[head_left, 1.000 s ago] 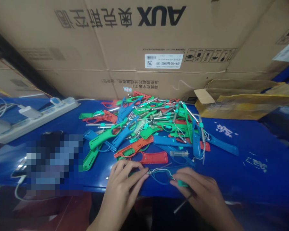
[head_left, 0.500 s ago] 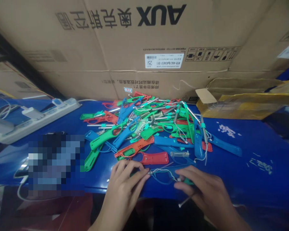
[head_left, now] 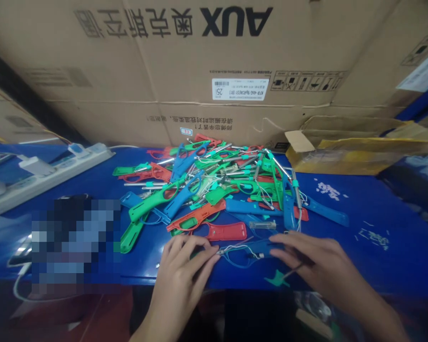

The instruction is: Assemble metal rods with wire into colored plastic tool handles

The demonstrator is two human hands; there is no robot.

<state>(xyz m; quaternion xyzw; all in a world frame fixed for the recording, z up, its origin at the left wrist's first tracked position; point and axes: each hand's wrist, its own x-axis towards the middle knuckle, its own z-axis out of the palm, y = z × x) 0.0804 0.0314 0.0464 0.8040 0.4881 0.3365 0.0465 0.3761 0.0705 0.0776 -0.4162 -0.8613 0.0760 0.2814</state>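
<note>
My left hand is closed, thumb and fingertips pinching the near end of a blue lighter shell with an open trigger loop. Thin white wires run from these fingertips to a small dark and white part on the shell. My right hand is at the shell's other end, thumb and forefinger slightly apart beside it. Tucked in its curled fingers is a thin metal rod with a green plastic piece at its end. A red lighter shell lies just behind the hands.
A heap of red, green and blue lighter shells, with metal tubes and wires, lies behind. A cardboard box and small white bits are to the right. A power strip stands left; a large carton forms the back.
My right hand has moved right and slightly up, away from the small wired part, which now shows on the shell. The green piece has swung below the hand. My left hand keeps its pinch.
</note>
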